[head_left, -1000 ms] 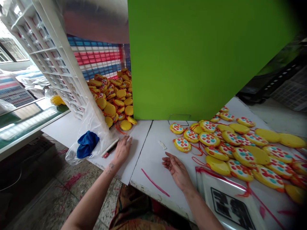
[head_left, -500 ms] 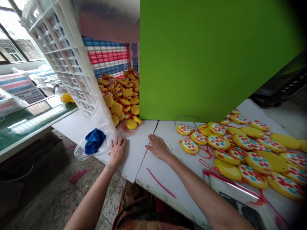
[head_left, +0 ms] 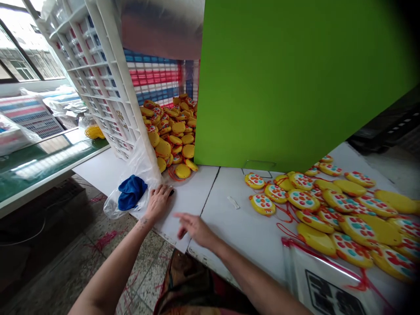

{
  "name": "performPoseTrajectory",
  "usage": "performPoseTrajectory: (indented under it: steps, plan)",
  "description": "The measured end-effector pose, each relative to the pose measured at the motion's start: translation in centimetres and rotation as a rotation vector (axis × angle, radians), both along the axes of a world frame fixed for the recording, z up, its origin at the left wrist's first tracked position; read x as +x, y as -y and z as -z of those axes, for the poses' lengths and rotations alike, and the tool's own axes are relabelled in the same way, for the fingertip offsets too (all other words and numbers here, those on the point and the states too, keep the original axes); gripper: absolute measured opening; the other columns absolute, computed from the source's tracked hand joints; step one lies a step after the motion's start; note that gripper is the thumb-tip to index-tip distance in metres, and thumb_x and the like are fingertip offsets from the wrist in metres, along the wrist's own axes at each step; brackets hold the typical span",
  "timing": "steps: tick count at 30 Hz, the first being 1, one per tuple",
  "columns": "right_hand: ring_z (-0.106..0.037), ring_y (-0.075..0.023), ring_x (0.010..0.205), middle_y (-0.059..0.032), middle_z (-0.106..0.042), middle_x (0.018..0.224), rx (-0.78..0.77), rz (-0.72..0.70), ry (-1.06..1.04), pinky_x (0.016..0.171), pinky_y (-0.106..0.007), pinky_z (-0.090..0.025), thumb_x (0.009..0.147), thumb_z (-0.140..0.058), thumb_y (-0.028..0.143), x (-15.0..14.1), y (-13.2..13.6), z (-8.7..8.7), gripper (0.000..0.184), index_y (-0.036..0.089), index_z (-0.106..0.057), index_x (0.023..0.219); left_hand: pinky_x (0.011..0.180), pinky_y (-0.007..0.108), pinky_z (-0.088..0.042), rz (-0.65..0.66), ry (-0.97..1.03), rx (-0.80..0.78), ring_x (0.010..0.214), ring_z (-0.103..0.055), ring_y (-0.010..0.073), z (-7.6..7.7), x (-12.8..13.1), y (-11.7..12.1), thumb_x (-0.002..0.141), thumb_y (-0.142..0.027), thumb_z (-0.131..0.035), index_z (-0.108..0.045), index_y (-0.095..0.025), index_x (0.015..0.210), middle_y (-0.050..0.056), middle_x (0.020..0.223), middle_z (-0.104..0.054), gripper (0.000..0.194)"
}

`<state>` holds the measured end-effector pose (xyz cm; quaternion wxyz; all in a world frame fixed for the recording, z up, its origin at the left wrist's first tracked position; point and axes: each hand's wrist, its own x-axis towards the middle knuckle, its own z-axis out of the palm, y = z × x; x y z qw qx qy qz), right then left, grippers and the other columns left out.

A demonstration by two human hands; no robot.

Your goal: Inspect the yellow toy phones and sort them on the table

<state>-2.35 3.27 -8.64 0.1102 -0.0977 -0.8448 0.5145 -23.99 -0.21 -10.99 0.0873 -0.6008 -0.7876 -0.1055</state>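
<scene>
My left hand [head_left: 159, 202] rests on the white tabletop [head_left: 226, 227] with its fingers curled, and a small black object [head_left: 171, 192] pokes out at the fingertips. What it is cannot be made out. Beside that hand, on clear plastic, lies a crumpled blue cloth [head_left: 131, 192]. My right hand [head_left: 196, 229] hovers near the table's front edge, index finger stretched toward the left hand and thumb apart. It is slightly blurred and holds nothing visible. Yellow oval pieces with coloured dots and orange cords [head_left: 303, 199] are spread to the right.
A white plastic crate [head_left: 114, 87] stands on its side, full of yellow pieces [head_left: 175, 140]. A large green panel [head_left: 278, 83] rises beyond the table. A small white scrap [head_left: 233, 202] lies mid-table. A clear pouch with pink trim [head_left: 328, 271] is at the right front.
My right hand has lifted off the table and swung left toward me. My left fingers have curled, and the black object now shows. The pink strip is out of sight where my right forearm passes.
</scene>
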Motion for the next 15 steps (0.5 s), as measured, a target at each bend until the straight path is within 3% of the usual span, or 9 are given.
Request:
performPoseTrajectory:
  steps: [1,3,6,8,9,11,12,13,15]
  plan:
    - [-0.067,-0.0162,0.084,-0.0090,-0.072,0.097,0.061,0.156,0.043,0.080,-0.031,-0.050,0.096,-0.018,0.031,0.3,-1.9,0.2,0.049,0.016,-0.038,0.138,0.099,0.045,-0.029,0.002,0.000,0.003,0.126,-0.037,0.0276,-0.1,0.2,0.1,0.092,-0.036,-0.036,-0.047,-0.026,0.129,0.007,0.133,-0.051,0.040]
    - [-0.055,-0.0208,0.115,-0.0146,-0.061,0.122,0.296,0.380,0.129,0.100,-0.040,-0.037,0.094,-0.027,0.028,0.5,-5.8,0.2,0.048,0.013,-0.037,0.139,0.098,0.045,-0.030,0.012,-0.002,-0.001,0.126,-0.037,0.0280,-0.1,0.5,0.1,0.092,-0.037,-0.036,-0.048,-0.026,0.128,0.006,0.132,-0.051,0.040]
    - [-0.018,-0.0301,0.139,-0.0202,-0.028,0.147,0.498,0.509,0.366,0.110,-0.054,-0.007,0.089,-0.043,0.034,0.4,-8.2,-0.7,0.058,0.006,-0.033,0.139,0.098,0.046,-0.029,0.021,-0.003,-0.009,0.126,-0.036,0.0291,0.1,0.8,-0.1,0.091,-0.039,-0.038,-0.051,-0.026,0.125,0.006,0.132,-0.052,0.038]
    - [-0.017,-0.0313,0.139,-0.0188,-0.027,0.147,0.427,0.320,0.429,0.110,-0.055,-0.008,0.086,-0.049,0.040,0.1,-6.3,-1.3,0.060,0.009,-0.039,0.137,0.099,0.047,-0.028,0.024,-0.003,-0.007,0.127,-0.036,0.0293,0.2,0.8,-0.2,0.091,-0.039,-0.038,-0.051,-0.026,0.124,0.005,0.132,-0.052,0.038]
    - [-0.024,-0.0294,0.137,-0.0155,-0.034,0.145,0.352,0.112,0.379,0.110,-0.052,-0.014,0.085,-0.051,0.042,0.0,-4.6,-1.5,0.056,0.014,-0.045,0.133,0.099,0.047,-0.029,0.028,-0.002,-0.006,0.127,-0.036,0.0292,0.2,0.8,-0.2,0.091,-0.039,-0.038,-0.051,-0.026,0.124,0.005,0.132,-0.052,0.038]
    - [-0.043,-0.0215,0.127,-0.0063,-0.054,0.132,0.097,-0.483,0.219,0.106,-0.038,-0.030,0.089,-0.044,0.041,0.0,-0.7,-1.8,0.040,0.023,-0.059,0.121,0.098,0.046,-0.029,0.037,-0.002,-0.006,0.126,-0.037,0.0289,0.0,0.6,-0.2,0.092,-0.039,-0.037,-0.051,-0.026,0.124,0.006,0.131,-0.053,0.038]
    - [-0.051,-0.0192,0.120,-0.0035,-0.060,0.125,-0.048,-0.682,0.140,0.101,-0.032,-0.036,0.088,-0.046,0.042,0.0,0.9,-1.8,0.038,0.025,-0.062,0.117,0.098,0.046,-0.029,0.041,-0.004,-0.005,0.126,-0.037,0.0287,-0.1,0.5,-0.1,0.092,-0.040,-0.036,-0.051,-0.026,0.125,0.006,0.131,-0.053,0.039]
    - [-0.057,-0.0175,0.111,-0.0030,-0.066,0.115,-0.174,-0.702,0.079,0.096,-0.028,-0.040,0.087,-0.047,0.041,0.1,1.9,-1.8,0.036,0.025,-0.062,0.116,0.098,0.047,-0.029,0.045,-0.007,-0.003,0.126,-0.038,0.0287,-0.3,0.4,-0.1,0.092,-0.040,-0.036,-0.051,-0.026,0.125,0.006,0.130,-0.053,0.039]
    - [-0.066,-0.0154,0.089,-0.0031,-0.071,0.095,-0.373,-0.429,-0.004,0.084,-0.027,-0.047,0.088,-0.045,0.035,0.5,2.2,-1.5,0.036,0.023,-0.061,0.118,0.098,0.047,-0.030,0.052,-0.014,0.001,0.125,-0.038,0.0287,-0.5,0.4,0.0,0.092,-0.041,-0.036,-0.050,-0.026,0.126,0.007,0.130,-0.053,0.040]
